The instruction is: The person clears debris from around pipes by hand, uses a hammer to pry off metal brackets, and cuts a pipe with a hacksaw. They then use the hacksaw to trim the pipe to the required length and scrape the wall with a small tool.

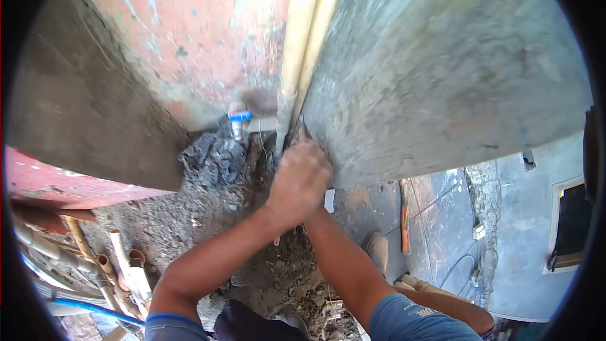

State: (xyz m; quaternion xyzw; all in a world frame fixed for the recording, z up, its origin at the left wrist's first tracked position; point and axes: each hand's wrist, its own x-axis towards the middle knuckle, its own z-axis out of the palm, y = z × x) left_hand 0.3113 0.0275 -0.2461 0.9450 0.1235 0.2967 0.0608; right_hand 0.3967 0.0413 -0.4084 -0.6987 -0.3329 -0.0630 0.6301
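Observation:
My two hands are close together at the foot of the wall corner, beside the lower end of a pair of beige pipes. My left hand is uppermost, its fingers bent and closed; whatever it grips is hidden. Largely covered by it, my right hand shows only in part, and its fingers cannot be made out. One finger points up along the narrow gap by the grey wall. Left of the hands, a blue-handled valve sticks out from the pink wall, above a dark crumpled plastic sheet.
An orange-handled tool lies on dark slabs at the right, near a shoe. Several cut pipes and a blue hose lie at lower left. Rough, broken ground is below my arms. Another limb shows at lower right.

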